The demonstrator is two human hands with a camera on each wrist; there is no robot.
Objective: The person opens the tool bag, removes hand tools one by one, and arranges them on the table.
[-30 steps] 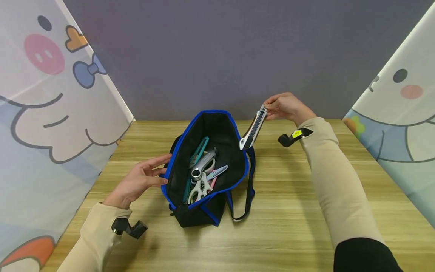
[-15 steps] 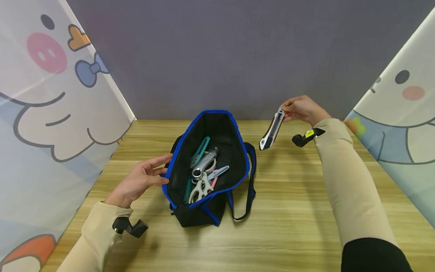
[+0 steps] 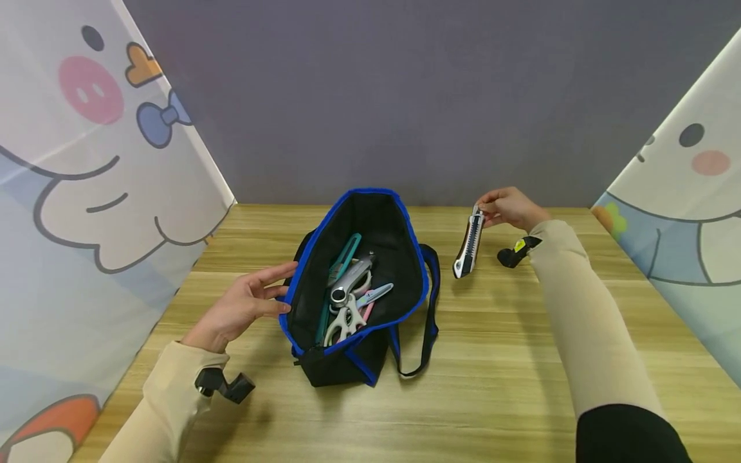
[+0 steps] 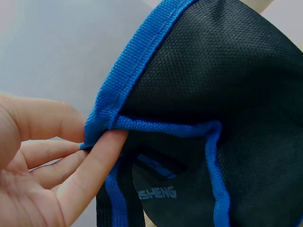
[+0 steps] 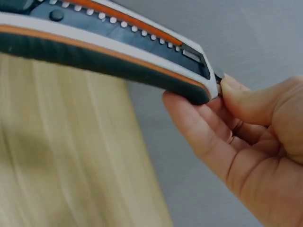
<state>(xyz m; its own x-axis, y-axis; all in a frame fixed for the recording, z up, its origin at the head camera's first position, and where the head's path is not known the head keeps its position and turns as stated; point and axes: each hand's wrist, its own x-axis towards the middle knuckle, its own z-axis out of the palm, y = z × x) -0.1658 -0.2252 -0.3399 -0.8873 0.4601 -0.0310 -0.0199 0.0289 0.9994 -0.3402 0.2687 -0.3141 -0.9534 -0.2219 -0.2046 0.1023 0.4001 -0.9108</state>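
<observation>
A black tool bag (image 3: 379, 235) with blue trim stands on the table, its mouth wide. On its left side, my left hand (image 3: 234, 308) pinches the blue-edged rim (image 4: 130, 61) between thumb and fingers. To the right of the bag, my right hand (image 3: 511, 209) holds a utility knife (image 3: 469, 241) by one end. In the right wrist view, thumb and fingers grip the tip of this white, black and orange knife (image 5: 125, 52). It hangs tilted, lower end toward the bag; whether it touches the table cannot be told. White-handled scissors (image 3: 345, 323) lie inside the bag.
Also in the bag are a teal tool (image 3: 349, 249), a silver-grey tool with a round end (image 3: 351, 281), a pale blue pointed piece (image 3: 375, 294) and something pink. A strap loop (image 3: 431, 308) hangs on the bag's right. A grey wall (image 3: 405, 103) rises behind the wooden table (image 3: 498, 386).
My right hand has carried the utility knife rightward, away from the bag's rim, and then lowered it toward the table. The left hand keeps its hold on the bag.
</observation>
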